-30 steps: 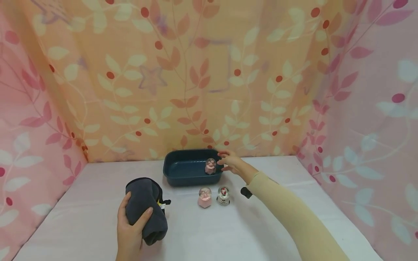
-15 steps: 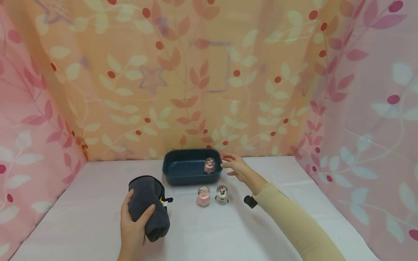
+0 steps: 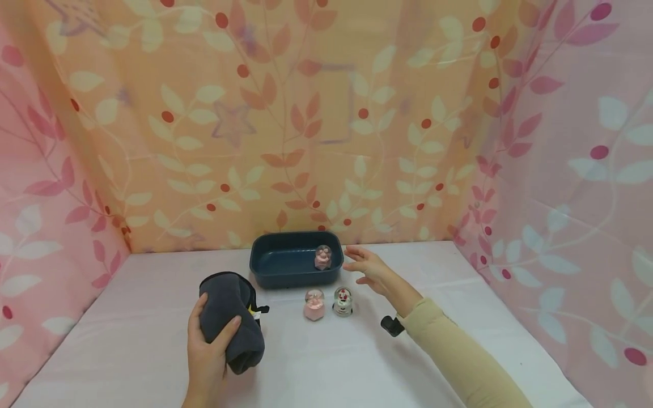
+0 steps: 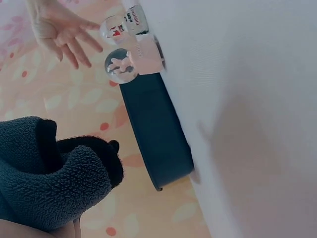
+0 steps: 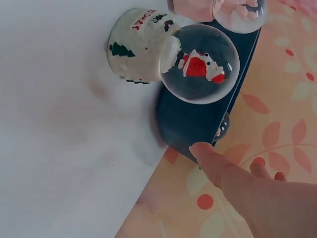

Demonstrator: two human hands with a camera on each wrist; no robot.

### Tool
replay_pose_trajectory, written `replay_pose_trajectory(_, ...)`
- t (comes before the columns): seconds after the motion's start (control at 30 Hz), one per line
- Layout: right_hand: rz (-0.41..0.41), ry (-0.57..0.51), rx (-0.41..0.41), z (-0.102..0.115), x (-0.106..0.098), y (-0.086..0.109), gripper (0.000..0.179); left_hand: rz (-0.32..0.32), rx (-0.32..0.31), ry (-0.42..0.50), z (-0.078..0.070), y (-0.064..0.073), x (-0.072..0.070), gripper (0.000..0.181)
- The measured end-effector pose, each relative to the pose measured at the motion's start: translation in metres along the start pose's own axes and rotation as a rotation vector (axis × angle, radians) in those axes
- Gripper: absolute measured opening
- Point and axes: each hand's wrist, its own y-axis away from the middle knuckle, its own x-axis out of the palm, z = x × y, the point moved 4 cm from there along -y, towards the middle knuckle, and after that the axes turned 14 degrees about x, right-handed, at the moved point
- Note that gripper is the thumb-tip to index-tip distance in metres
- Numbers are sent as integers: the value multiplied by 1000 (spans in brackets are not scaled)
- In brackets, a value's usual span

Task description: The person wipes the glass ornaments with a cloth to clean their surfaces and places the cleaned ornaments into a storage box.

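My left hand [image 3: 206,351] grips a rolled dark grey fleecy cloth [image 3: 232,323] with black trim, thumb lying across its near side. Up close in the left wrist view, the cloth [image 4: 59,183] shows a fuzzy weave and a folded opening. My right hand [image 3: 374,271] hovers just right of the dark blue rectangular basin [image 3: 296,280], fingers spread and holding nothing. Inside the basin's right end stands a pink snow globe [image 3: 323,258]. On the table before the basin are a second pink snow globe [image 3: 314,306] and a white-based snow globe [image 3: 343,301] with a red-and-white figure.
A small black object [image 3: 391,326] shows beside the right sleeve's cuff, near the wrist. White cloth covers the table [image 3: 316,368]. Behind it hangs an orange leaf-patterned curtain [image 3: 285,113], with pink patterned sheets [image 3: 561,198] along both sides.
My right hand has drawn back from the basin's right rim, a little rightward and toward me. The left hand keeps its grip on the cloth, and the snow globes stay put.
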Motion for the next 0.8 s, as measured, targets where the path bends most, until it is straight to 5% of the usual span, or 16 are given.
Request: replay_pose_trajectory(0.8, 47, -80, 13, -48, -12, 10, 74, -3, -18, 34, 3, 0, 6, 83)
